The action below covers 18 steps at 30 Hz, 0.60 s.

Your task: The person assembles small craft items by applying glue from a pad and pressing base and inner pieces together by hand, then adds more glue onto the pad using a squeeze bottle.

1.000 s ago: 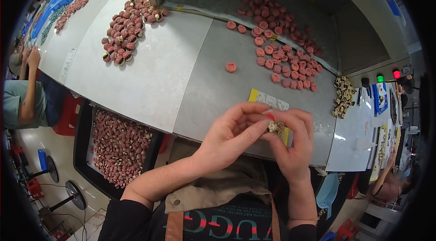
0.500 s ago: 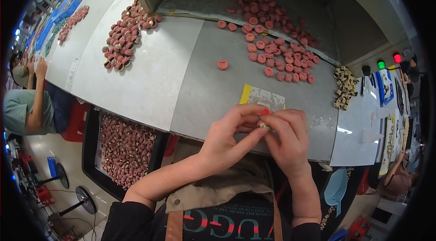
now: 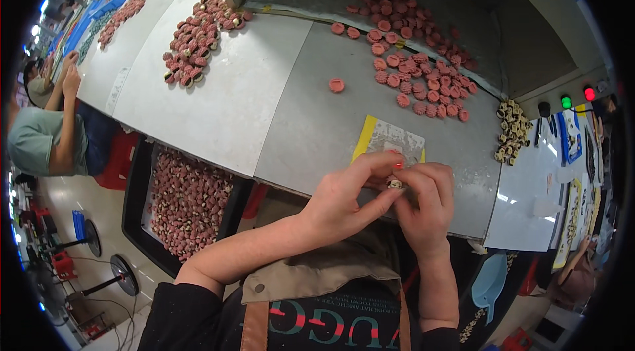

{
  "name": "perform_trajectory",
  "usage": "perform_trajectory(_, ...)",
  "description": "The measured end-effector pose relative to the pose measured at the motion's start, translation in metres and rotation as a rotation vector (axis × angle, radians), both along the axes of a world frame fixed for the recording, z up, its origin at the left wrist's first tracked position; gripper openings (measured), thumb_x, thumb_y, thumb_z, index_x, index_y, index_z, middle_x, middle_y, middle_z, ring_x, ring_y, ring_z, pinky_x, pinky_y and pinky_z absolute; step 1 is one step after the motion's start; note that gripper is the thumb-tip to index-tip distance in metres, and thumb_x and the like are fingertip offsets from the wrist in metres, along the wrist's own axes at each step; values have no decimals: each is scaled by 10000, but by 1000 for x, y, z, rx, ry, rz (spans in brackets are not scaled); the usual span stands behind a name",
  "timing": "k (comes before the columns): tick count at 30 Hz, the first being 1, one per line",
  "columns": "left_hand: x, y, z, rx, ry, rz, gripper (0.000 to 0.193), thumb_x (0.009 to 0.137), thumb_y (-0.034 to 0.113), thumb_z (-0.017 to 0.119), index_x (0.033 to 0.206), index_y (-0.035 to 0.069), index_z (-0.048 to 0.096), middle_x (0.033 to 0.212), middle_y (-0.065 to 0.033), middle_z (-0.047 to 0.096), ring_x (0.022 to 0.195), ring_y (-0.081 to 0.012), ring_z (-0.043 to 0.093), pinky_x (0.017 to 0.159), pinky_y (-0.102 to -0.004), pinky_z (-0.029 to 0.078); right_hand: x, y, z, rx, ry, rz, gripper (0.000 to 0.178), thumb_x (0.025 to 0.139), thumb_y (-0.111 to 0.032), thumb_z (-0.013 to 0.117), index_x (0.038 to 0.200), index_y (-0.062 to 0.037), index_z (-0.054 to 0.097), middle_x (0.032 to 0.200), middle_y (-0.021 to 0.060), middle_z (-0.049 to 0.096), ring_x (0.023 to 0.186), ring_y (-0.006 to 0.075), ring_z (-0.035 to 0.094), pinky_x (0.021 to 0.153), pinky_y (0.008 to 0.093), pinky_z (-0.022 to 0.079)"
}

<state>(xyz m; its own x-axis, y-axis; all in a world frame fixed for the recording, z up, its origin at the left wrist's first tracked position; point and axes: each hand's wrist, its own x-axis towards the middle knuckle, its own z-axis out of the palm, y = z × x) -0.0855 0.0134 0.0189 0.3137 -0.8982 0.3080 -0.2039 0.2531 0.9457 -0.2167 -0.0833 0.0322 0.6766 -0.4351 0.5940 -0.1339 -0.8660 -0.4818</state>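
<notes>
Over the near edge of the grey worktop [image 3: 291, 119], my two hands meet at the fingertips. My left hand [image 3: 340, 195] is closed, thumb and fingers pinching a small cream-and-black piece [image 3: 395, 184]. From the other side my right hand [image 3: 426, 202] pinches the same piece; fingers hide most of it. Just beyond lies a worn pale plate with a yellow edge [image 3: 365, 139], partly covered by my hands. Farther back are many loose pink scalloped pieces [image 3: 433, 83], with a single pink piece [image 3: 337, 85] lying apart. A heap of cream-and-black pieces [image 3: 512, 129] sits to the right.
Pink pieces with cream-and-dark middles [image 3: 192, 47] lie heaped at the left. Below the table edge stands a black crate [image 3: 132, 219] full of similar pieces. A light-blue scoop [image 3: 489, 285] is at lower right. Another person [image 3: 49, 143] works at far left.
The worktop and its heaps appear shifted slightly right and up in view. Both hands stay together on the small piece, whose cream-and-black face now shows more between the fingertips.
</notes>
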Motion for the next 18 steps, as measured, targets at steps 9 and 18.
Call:
perform_trajectory(9, 32, 10, 18, 98, -508, 72, 312, 790, 18, 663, 1090, 52, 583, 1021, -111, 641, 884, -266, 637, 748, -333, 526, -37, -21, 11, -18, 119, -108, 384, 698, 5, 713, 1062, -57, 607, 1002, 89, 587, 899, 269, 563, 760, 369, 467)
perform_trajectory(18, 132, -26, 30, 77, -1078, 468, 265, 818, 21, 608, 1078, 67, 622, 1172, -144, 553, 1048, -315, 533, 869, -391, 455, -109, -98, 15, 130, 236, -604, 243, 871, -69, 604, 1110, -30, 595, 1036, 82, 543, 845, 175, 553, 689, 275, 477)
